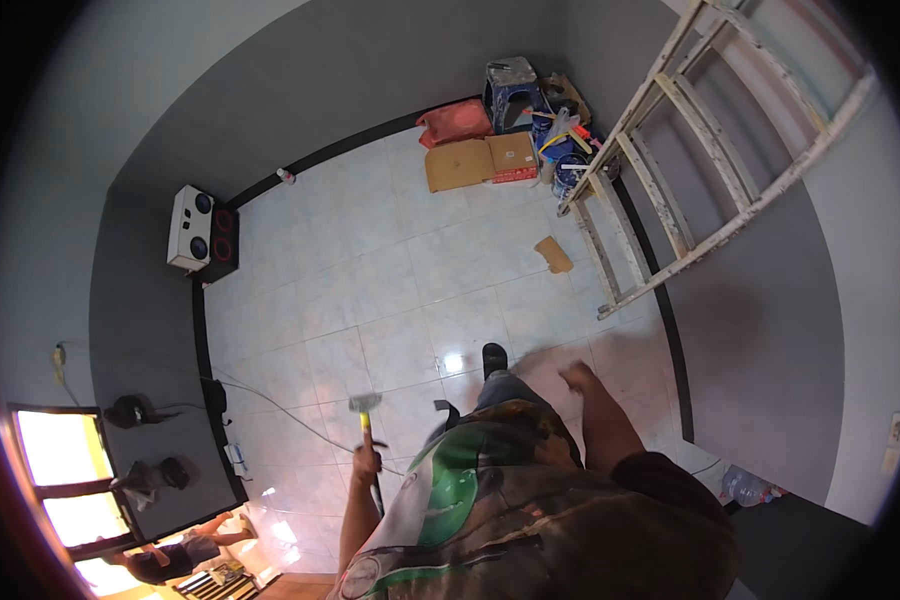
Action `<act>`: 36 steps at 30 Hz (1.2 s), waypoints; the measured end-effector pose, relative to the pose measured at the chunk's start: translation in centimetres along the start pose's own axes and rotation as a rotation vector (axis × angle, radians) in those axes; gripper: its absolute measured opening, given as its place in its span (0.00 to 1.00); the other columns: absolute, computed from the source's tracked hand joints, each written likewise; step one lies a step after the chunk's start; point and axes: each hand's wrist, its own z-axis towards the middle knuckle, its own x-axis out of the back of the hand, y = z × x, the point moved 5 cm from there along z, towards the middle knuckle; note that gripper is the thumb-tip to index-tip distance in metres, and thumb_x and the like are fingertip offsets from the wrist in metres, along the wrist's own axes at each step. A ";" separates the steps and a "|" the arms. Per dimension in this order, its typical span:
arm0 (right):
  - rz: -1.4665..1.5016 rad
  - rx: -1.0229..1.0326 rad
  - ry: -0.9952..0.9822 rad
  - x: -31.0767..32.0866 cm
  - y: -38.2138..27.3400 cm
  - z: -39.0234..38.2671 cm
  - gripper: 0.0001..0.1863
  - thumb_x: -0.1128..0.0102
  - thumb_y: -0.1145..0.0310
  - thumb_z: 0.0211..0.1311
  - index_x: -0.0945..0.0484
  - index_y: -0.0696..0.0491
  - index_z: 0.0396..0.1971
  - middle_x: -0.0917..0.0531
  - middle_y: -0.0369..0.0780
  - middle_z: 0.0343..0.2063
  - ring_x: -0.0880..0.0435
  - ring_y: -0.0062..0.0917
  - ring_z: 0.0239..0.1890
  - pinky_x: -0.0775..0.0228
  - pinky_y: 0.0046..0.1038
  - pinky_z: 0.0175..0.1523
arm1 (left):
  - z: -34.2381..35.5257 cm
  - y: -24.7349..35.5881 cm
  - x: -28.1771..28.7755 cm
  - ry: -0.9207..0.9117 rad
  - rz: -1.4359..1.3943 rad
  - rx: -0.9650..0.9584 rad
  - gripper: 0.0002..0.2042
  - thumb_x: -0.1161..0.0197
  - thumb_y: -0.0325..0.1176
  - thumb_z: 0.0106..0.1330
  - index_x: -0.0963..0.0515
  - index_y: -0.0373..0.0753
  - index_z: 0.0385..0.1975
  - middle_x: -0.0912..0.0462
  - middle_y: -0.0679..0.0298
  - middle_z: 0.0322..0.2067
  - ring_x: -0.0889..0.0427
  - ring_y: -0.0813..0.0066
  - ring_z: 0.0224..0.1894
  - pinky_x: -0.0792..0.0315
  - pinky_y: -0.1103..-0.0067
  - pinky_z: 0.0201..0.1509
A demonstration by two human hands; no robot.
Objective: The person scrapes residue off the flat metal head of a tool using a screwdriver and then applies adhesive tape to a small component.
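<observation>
My left hand (367,462) is closed round a tool with a yellow neck and a wide grey head (365,403). The head points away from me over the tiled floor; its exact kind is hard to make out. A dark strip shows below the same hand. Out to the right, my right hand (576,377) hangs in the air beside my body, its fingers loosely bent and a little apart. Nothing shows in it, and it touches nothing. Under me one dark shoe (494,358) stands on the floor.
A paint-spattered ladder (660,190) leans at the right wall. Cardboard (460,166), a stool (511,78) and paint buckets (570,172) fill the far corner. Speakers (192,228) stand far left. A cable (300,420) crosses the floor. Another person (165,562) is at the lower left.
</observation>
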 end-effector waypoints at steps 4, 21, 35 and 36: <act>-0.216 0.447 0.379 5.3 -22.4 8.2 0.26 0.34 0.46 0.65 0.21 0.59 0.37 0.13 0.51 0.35 0.14 0.46 0.42 0.22 0.41 0.48 | -2.2 -4.2 2.1 0.037 0.179 0.015 0.41 0.58 0.71 0.73 0.14 0.34 0.33 0.34 0.67 0.08 0.33 0.74 0.10 0.38 0.73 0.15; 0.245 -0.519 -0.133 12.5 -23.3 12.8 0.36 0.36 0.37 0.65 0.19 0.63 0.43 0.13 0.54 0.43 0.10 0.48 0.39 0.17 0.54 0.46 | 42.8 20.9 18.2 -0.021 -0.080 -0.070 0.22 0.56 0.45 0.82 0.21 0.31 0.45 0.30 0.69 0.12 0.30 0.80 0.11 0.33 0.79 0.15; 1.172 -0.012 0.165 45.6 -60.4 55.5 0.30 0.43 0.37 0.71 0.19 0.54 0.31 0.16 0.41 0.21 0.15 0.30 0.21 0.23 0.32 0.27 | 58.3 65.8 16.8 0.105 0.201 -0.149 0.31 0.55 0.56 0.82 0.22 0.40 0.20 0.32 0.72 0.11 0.35 0.82 0.13 0.43 0.78 0.19; 1.163 0.024 0.318 50.2 -64.7 61.0 0.31 0.43 0.37 0.71 0.21 0.52 0.23 0.19 0.40 0.15 0.19 0.27 0.15 0.30 0.30 0.19 | 58.0 65.5 15.1 0.137 0.273 -0.052 0.29 0.53 0.54 0.82 0.22 0.40 0.21 0.30 0.71 0.12 0.34 0.82 0.14 0.42 0.78 0.19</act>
